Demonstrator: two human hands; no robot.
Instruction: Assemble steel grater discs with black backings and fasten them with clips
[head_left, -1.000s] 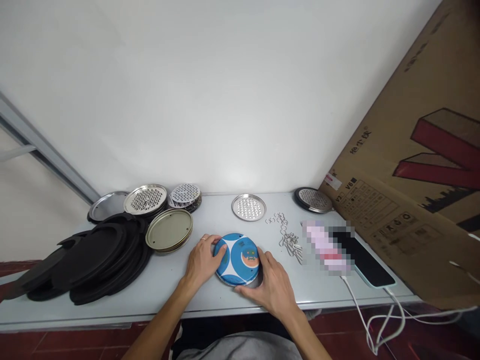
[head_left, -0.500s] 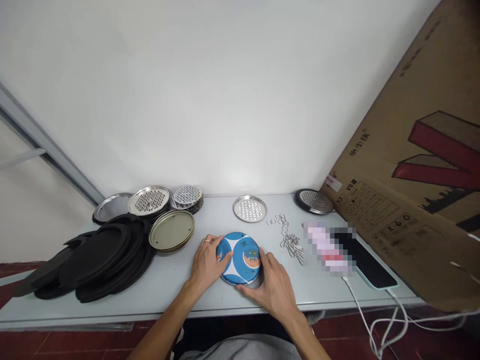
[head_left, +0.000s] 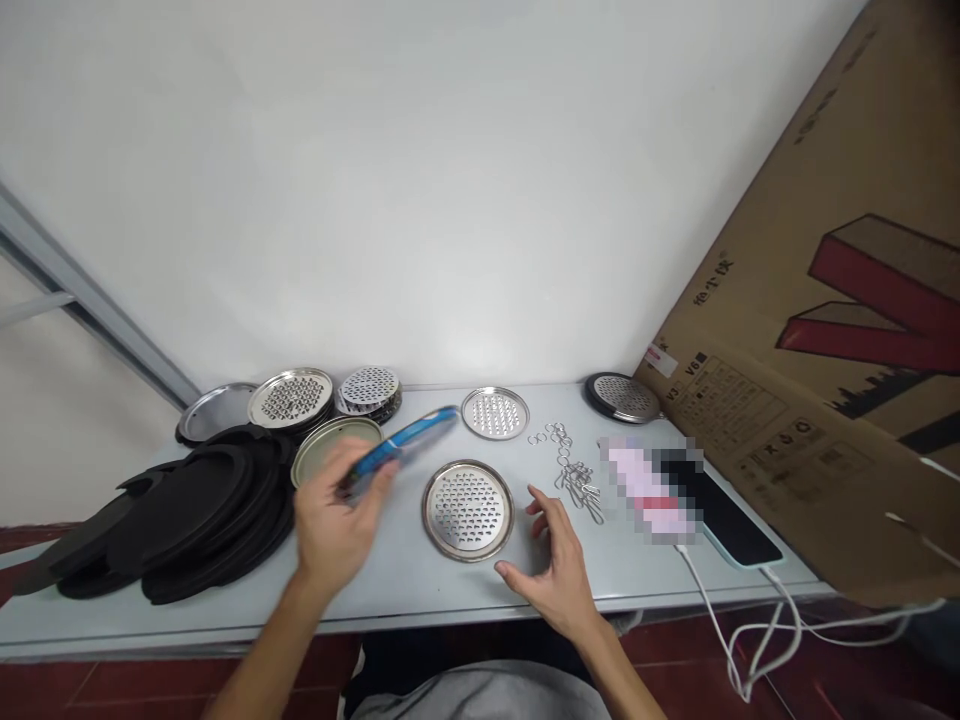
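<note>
My left hand (head_left: 337,505) grips a round blue-patterned lid (head_left: 409,436), lifted off the table and tilted nearly on edge, slightly blurred. It is in front of a stack of olive-gold round lids (head_left: 311,455), which it partly covers. A round metal grater disc (head_left: 468,510) with a raised rim lies flat on the table between my hands. To its right, my right hand (head_left: 553,565) is open, fingers apart and curved, holding nothing. Behind lies another round grater plate (head_left: 495,413), and small metal rings and clips (head_left: 577,480) lie to the right.
Black round pieces (head_left: 195,510) are piled at the left. More grater discs (head_left: 291,398) and perforated discs (head_left: 369,388) stand along the wall, with a black-rimmed grater (head_left: 624,397) at the back right. A phone (head_left: 720,515) with white cables (head_left: 772,650) lies before a large cardboard box (head_left: 810,400).
My left hand has lifted the blue lid and carried it left, tilting it up, which uncovers the grater disc. My right hand has let go and stays at the right.
</note>
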